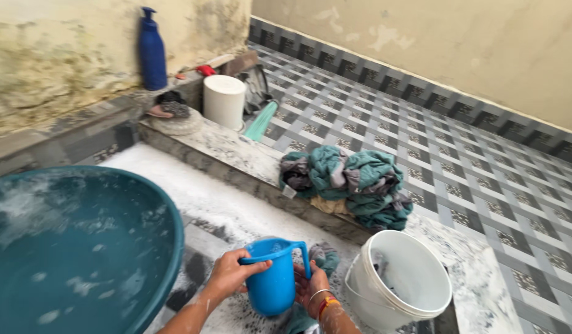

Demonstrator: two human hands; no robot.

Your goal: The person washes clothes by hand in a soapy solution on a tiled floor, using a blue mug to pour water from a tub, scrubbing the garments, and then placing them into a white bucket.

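1. The left hand grips the rim of a blue mug; the right hand clasps its handle side (fingers curled round).
2. Under the hands lies a grey-green cloth.
3. Right of the hands stands a white bucket; left, a teal tub of soapy water.
4. Beyond them, heaped clothes sit on the ledge.

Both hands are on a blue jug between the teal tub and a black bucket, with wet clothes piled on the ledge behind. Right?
Not quite: the bucket is white, not black, as the head view shows. The rest holds: left hand and right hand on the blue jug, teal tub beside, clothes on the ledge.
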